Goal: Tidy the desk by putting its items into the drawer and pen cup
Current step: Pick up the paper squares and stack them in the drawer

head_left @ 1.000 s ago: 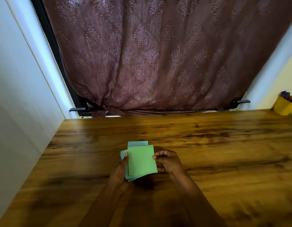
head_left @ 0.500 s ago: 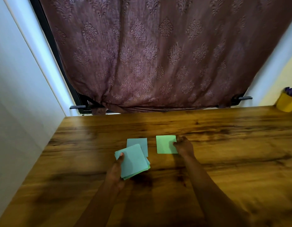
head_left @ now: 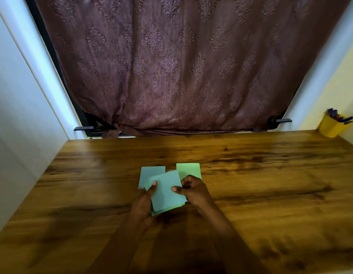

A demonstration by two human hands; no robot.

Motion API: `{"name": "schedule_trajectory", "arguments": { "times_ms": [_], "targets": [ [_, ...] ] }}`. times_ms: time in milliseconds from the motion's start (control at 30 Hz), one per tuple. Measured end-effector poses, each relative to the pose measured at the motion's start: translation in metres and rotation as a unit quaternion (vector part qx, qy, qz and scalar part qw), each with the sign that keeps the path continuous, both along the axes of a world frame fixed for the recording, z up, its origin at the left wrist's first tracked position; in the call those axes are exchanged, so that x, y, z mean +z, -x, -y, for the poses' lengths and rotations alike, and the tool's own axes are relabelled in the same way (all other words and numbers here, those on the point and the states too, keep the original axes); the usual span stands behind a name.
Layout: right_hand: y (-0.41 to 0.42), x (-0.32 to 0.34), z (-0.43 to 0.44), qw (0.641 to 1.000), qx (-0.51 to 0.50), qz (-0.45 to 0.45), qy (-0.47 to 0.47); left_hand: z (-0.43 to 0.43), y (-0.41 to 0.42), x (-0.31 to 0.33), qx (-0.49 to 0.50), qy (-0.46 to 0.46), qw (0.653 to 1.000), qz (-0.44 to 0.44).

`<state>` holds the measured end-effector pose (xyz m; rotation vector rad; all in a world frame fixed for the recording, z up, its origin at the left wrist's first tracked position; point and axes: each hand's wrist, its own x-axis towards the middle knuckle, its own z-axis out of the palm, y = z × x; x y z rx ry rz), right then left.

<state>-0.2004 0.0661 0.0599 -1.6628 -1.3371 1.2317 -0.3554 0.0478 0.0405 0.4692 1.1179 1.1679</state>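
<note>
– Left hand (head_left: 144,200) cradles the stack of paper squares (head_left: 167,192) from below, thumb laid across the teal top sheet. What is the other one doing?
– The right hand (head_left: 195,191) pinches the stack's right edge, thumb on top and fingers curled. How far they reach under the paper I cannot tell. Both forearms come in low from the near edge of the table (head_left: 270,184), and the stack sits tilted, seemingly held clear of the wood.
– And the loose ones?
– A teal square (head_left: 150,173) lies flat just behind the stack, partly hidden by it. A green square (head_left: 188,169) lies beside that, just beyond the right knuckles.
– So gather them?
– I'd judge so. Square the edges between both thumbs first, then slide each loose sheet onto the top rather than picking at a corner. The drawer is out of view, and the yellow pen cup (head_left: 332,129) stands well apart at the far right.
</note>
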Motion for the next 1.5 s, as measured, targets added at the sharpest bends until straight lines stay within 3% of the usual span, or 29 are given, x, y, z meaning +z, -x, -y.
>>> {"name": "schedule_trajectory", "arguments": {
  "times_ms": [333, 500, 567, 633, 700, 767, 833, 933, 1000, 1067, 1233, 1367, 1500],
  "targets": [
    [-0.082, 0.013, 0.008, 0.996, 0.021, -0.082, 0.021, 0.010, -0.059, -0.005, -0.001, -0.004, 0.999, -0.032],
    [-0.136, 0.025, -0.007, 0.979, -0.119, -0.163, 0.014, 0.011, -0.082, -0.002, 0.023, 0.000, 0.999, -0.043],
    [-0.160, 0.025, -0.028, 0.971, -0.182, -0.151, -0.019, 0.010, -0.082, -0.006, 0.036, 0.016, 0.997, -0.062],
    [-0.178, 0.018, -0.051, 0.973, -0.208, -0.095, -0.038, 0.010, -0.081, -0.010, 0.051, 0.026, 0.996, -0.063],
    [-0.191, 0.000, -0.070, 0.985, -0.154, 0.083, -0.003, 0.014, -0.082, -0.010, 0.056, 0.030, 0.996, -0.057],
    [-0.197, -0.019, -0.070, 0.956, -0.082, 0.277, 0.050, 0.017, -0.083, -0.013, 0.058, 0.032, 0.996, -0.062],
    [-0.192, -0.025, -0.058, 0.941, -0.064, 0.331, 0.037, 0.023, -0.084, -0.014, 0.060, 0.029, 0.996, -0.058],
    [-0.161, -0.016, -0.027, 0.977, -0.024, 0.209, -0.043, 0.029, -0.085, -0.016, 0.067, 0.020, 0.996, -0.052],
    [-0.129, -0.004, 0.001, 0.996, 0.041, 0.072, -0.029, 0.033, -0.084, -0.017, 0.079, 0.017, 0.995, -0.065],
    [-0.098, 0.002, 0.022, 0.994, 0.106, -0.003, 0.017, 0.038, -0.080, -0.019, 0.074, 0.016, 0.995, -0.065],
    [-0.058, -0.014, 0.035, 0.997, 0.083, -0.008, -0.008, 0.057, -0.058, -0.013, 0.064, 0.004, 0.997, -0.042],
    [-0.042, -0.011, 0.040, 0.994, 0.091, -0.054, 0.019, 0.071, -0.033, -0.006, 0.068, 0.012, 0.997, -0.016],
    [-0.023, -0.004, 0.045, 0.990, 0.033, -0.134, 0.036, 0.084, 0.011, -0.001, 0.099, 0.023, 0.995, -0.023]
  ]
}}
